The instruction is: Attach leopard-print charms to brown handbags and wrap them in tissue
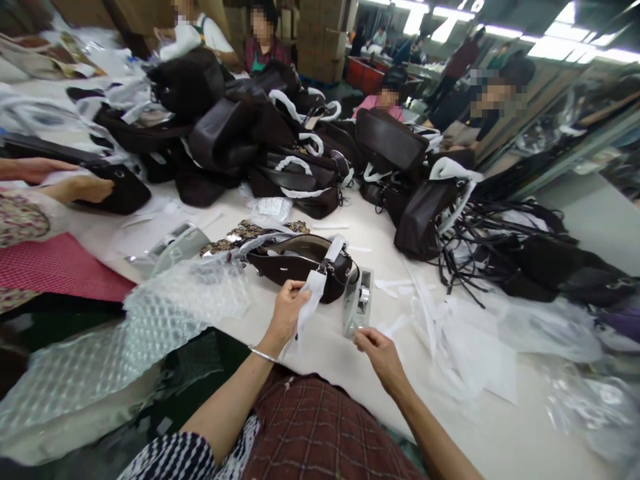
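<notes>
A dark brown handbag (285, 265) lies open side up on the white table in front of me. White paper (311, 293) is around its strap near the metal ring, and my left hand (289, 308) pinches that wrapped part between thumb and fingers. To the right of the bag stands a grey tape dispenser (358, 303). My right hand (375, 347) is at the dispenser's near end, thumb and fingers pressed together; whatever is between them is too small to make out.
Dark handbags (225, 133) are piled across the table's back. Another tape dispenser (180, 248) and bubble wrap (150, 327) are at left, beside a co-worker's hands (85, 183) on a bag. Black straps (457, 247), paper sheets (470, 347) and plastic bags lie right.
</notes>
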`<action>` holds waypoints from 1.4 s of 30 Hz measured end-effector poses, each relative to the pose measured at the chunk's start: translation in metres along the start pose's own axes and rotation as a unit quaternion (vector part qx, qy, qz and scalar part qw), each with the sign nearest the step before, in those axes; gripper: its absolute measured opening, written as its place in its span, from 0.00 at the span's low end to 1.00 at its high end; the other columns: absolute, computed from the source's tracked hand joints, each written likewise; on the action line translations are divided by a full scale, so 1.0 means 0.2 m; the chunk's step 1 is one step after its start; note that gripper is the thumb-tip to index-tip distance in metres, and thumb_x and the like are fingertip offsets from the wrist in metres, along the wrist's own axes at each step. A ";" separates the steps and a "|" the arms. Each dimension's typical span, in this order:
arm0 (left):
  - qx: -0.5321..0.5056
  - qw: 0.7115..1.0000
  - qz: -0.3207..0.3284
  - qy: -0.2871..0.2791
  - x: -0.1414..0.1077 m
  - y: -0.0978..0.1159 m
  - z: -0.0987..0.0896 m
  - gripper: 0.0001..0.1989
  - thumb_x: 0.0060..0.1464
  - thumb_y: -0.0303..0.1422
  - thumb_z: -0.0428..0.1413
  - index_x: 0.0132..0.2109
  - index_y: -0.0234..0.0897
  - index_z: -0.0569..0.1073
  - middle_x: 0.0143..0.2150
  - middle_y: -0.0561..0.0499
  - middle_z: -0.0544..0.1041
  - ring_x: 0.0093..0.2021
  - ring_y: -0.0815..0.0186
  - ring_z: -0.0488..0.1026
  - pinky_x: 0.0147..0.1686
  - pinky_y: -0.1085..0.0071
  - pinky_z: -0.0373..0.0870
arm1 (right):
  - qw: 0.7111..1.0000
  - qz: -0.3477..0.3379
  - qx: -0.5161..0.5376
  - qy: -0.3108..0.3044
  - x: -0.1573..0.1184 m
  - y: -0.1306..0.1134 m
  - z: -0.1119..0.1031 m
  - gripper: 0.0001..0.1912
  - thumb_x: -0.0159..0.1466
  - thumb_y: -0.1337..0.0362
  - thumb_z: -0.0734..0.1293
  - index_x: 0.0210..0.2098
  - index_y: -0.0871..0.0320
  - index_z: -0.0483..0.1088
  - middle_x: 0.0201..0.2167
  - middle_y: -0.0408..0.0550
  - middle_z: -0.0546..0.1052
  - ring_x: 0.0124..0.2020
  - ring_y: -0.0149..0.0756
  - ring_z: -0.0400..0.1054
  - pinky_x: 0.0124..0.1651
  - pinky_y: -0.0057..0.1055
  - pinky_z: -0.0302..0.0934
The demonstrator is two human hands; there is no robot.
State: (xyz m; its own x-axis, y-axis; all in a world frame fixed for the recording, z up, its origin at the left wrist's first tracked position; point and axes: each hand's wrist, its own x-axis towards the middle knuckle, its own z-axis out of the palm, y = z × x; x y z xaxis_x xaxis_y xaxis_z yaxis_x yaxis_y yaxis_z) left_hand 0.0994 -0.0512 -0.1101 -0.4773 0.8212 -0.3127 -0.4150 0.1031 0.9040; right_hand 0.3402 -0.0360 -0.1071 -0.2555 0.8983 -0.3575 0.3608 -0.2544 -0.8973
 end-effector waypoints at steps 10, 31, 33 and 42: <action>0.077 0.996 0.051 -0.016 -0.03 0.07 -0.02 0.15 0.48 0.37 0.63 0.41 0.35 0.70 0.31 0.51 0.78 0.30 0.66 0.74 0.30 0.73 0.68 | 0.971 -0.189 -0.049 -0.140 0.36 -0.61 0.37 0.12 0.56 0.61 0.69 0.38 0.54 0.64 0.24 0.37 0.75 0.26 0.31 0.67 0.31 0.27 0.58; -0.002 1.000 0.018 -0.010 -0.07 0.00 0.02 0.14 0.49 0.35 0.62 0.41 0.35 0.70 0.32 0.51 0.79 0.29 0.69 0.74 0.29 0.75 0.67 | 0.866 -0.208 -0.451 0.052 0.44 -0.52 0.39 0.23 0.61 0.40 0.64 0.40 0.53 0.67 0.28 0.45 0.77 0.30 0.41 0.72 0.32 0.31 0.53; -0.021 1.000 0.015 -0.004 -0.07 0.00 0.02 0.16 0.48 0.36 0.64 0.42 0.35 0.70 0.33 0.51 0.79 0.28 0.70 0.73 0.28 0.75 0.67 | 0.898 -0.211 -0.381 0.066 0.42 -0.47 0.37 0.23 0.60 0.41 0.65 0.41 0.54 0.66 0.28 0.44 0.76 0.30 0.40 0.72 0.33 0.31 0.55; -0.073 0.997 -0.018 0.000 -0.07 0.00 0.00 0.24 0.41 0.41 0.68 0.42 0.36 0.68 0.30 0.53 0.78 0.24 0.71 0.72 0.26 0.75 0.67 | 0.982 0.089 0.153 -0.067 0.38 -0.29 0.26 0.27 0.52 0.40 0.72 0.35 0.58 0.70 0.29 0.47 0.77 0.20 0.28 0.65 0.20 0.25 0.56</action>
State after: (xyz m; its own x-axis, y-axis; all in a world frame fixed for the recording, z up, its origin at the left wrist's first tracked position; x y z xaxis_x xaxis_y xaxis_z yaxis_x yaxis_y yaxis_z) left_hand 0.1064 -0.0631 -0.1065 -0.4598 0.8185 -0.3443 -0.5405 0.0497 0.8399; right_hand 0.2533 0.0291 -0.0963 -0.3368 0.7796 -0.5280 0.1288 -0.5173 -0.8460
